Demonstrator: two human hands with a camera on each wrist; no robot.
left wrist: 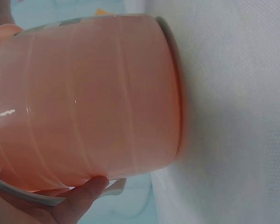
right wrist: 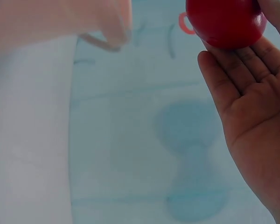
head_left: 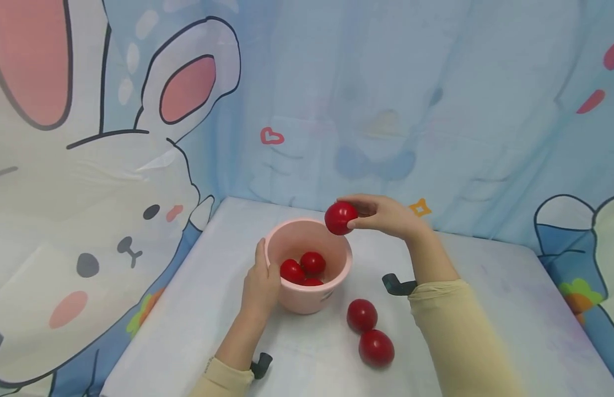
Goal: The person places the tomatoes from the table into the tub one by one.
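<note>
Holding a red ball (head_left: 338, 218) in the right hand (head_left: 383, 214), the left hand (head_left: 260, 285) gripping a pink bucket (head_left: 299, 300), its marking (head_left: 327, 296) unreadable.

The camera on my head looks forward and down, far enough back to take in all of the pink bucket (head_left: 307, 302), much of the table (head_left: 540, 331) and the curtain (head_left: 307, 82) behind. My left wrist's view lies on its side, low by the table and so near that the bucket fills much of it, my left fingers (left wrist: 96, 187) at the bottom. My right wrist's camera, also turned sideways, faces my right fingers (right wrist: 217, 79) and the red ball (right wrist: 226, 25) close up; the bucket shows in all three views
</note>
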